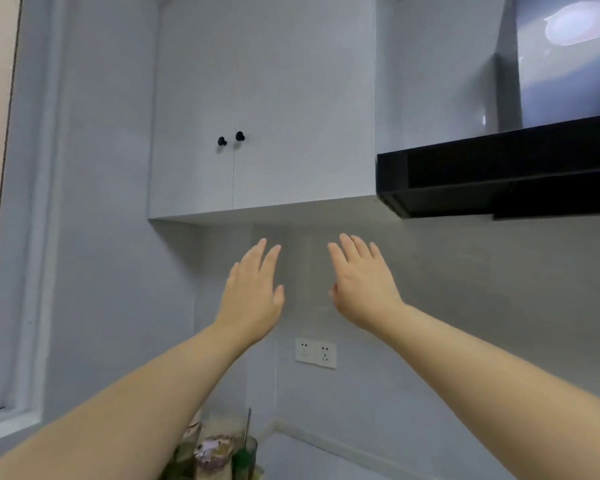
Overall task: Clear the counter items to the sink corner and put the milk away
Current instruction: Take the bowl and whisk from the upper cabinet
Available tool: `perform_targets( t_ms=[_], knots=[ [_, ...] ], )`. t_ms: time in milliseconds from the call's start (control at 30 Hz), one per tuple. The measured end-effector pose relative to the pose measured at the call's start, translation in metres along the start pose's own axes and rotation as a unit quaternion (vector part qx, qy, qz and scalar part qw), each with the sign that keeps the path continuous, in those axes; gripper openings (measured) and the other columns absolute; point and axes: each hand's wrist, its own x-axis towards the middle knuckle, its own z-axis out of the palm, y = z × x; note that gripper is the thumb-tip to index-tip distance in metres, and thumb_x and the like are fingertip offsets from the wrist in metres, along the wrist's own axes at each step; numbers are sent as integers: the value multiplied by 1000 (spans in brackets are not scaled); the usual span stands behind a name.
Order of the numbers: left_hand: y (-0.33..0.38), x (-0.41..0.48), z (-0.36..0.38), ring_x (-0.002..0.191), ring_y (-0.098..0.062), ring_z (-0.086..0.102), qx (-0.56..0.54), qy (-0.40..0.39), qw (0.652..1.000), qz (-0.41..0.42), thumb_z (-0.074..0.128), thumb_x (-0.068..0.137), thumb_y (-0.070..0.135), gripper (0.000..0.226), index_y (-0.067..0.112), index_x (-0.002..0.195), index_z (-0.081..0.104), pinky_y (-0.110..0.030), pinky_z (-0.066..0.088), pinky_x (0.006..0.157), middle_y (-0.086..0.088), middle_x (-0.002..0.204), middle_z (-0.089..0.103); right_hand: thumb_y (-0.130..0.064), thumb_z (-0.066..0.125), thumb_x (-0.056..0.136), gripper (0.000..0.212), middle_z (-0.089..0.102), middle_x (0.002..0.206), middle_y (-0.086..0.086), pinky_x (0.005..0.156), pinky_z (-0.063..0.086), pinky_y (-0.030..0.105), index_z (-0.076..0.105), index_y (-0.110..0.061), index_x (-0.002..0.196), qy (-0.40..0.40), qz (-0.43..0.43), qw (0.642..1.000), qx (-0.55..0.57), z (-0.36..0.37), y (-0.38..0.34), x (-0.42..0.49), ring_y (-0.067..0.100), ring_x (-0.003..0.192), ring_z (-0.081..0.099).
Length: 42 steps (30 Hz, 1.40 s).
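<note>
Head view: left hand (pixel 253 296) and right hand (pixel 364 282) both flat, fingers straight, holding nothing, up under the cupboard (pixel 291 98); reach higher, pinch one black knob (pixel 239 136), pull slow; milk maybe among the blurry packs (pixel 215 448) down by the corner; long sides seemingly up and down, tops up.

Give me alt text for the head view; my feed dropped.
The left hand and right hand are raised, open and empty, just below a closed white wall cabinet with two black knobs. A black hood is at right, an outlet on the wall under the hands, and blurred containers at the bottom edge.
</note>
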Motion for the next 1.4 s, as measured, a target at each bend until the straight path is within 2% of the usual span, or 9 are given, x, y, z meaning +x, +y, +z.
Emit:
perform_targets(
  t_ms=[167,400,533,733,933,1067,1167,1300,1400],
  knots=[
    [-66,55,18,145,-16,5,9,16,1000,-25,44,95,23,64,18,150,11,-37,10,119,-3,158,4,-17,47,89,65,18,154,14,117,14,35,19,-6,147,25,-64,995,67,43,-21,79,27,141,18],
    [-161,123,27,146,-17,5,19,42,997,-56,43,96,21,63,15,150,11,-32,8,119,-4,159,5,-10,44,87,64,16,154,16,117,9,37,21,-4,147,75,-119,987,79,85,-58,184,30,143,15],
    [-200,161,29,146,-15,4,-24,57,996,-70,41,97,21,62,19,150,10,-31,8,117,-1,159,4,-8,44,85,64,17,153,16,117,7,38,22,-5,145,103,-136,984,56,97,-74,235,28,143,12],
    [-258,220,43,143,-16,18,-117,39,989,-88,45,92,10,61,16,147,21,-29,16,114,-1,155,20,-16,44,88,58,18,151,11,116,11,41,23,-9,141,120,-71,990,28,103,-97,315,27,142,11],
    [-282,266,69,145,-11,5,-207,46,976,-51,42,91,3,68,19,150,13,-23,5,115,4,158,9,-23,38,91,50,31,144,9,113,15,38,30,-7,138,144,-23,989,3,116,-89,375,26,139,19],
    [-301,297,82,146,-11,-3,-212,18,977,-30,42,96,14,65,24,150,7,-27,1,116,7,158,-1,-21,39,92,60,14,155,10,117,2,37,17,-5,146,153,-12,988,10,112,-92,415,24,145,5],
    [-316,317,93,145,-12,-12,-201,-8,979,-18,26,103,32,53,28,150,3,-30,-6,117,10,157,-8,-21,43,89,71,3,158,11,118,1,36,8,-7,149,195,9,980,39,104,-96,446,24,146,3],
    [-339,329,118,139,-1,-20,-148,0,988,31,15,102,36,49,34,147,-4,-40,-6,119,26,145,-17,-24,47,85,78,6,158,6,118,2,37,6,-11,149,231,24,972,34,100,-93,475,21,145,6],
    [-341,334,125,137,2,-20,-155,5,987,47,15,102,37,49,35,146,-5,-42,-4,119,24,149,-17,-25,46,83,75,24,153,2,119,1,39,13,-13,149,236,27,971,13,101,-91,486,18,143,13]
  ],
)
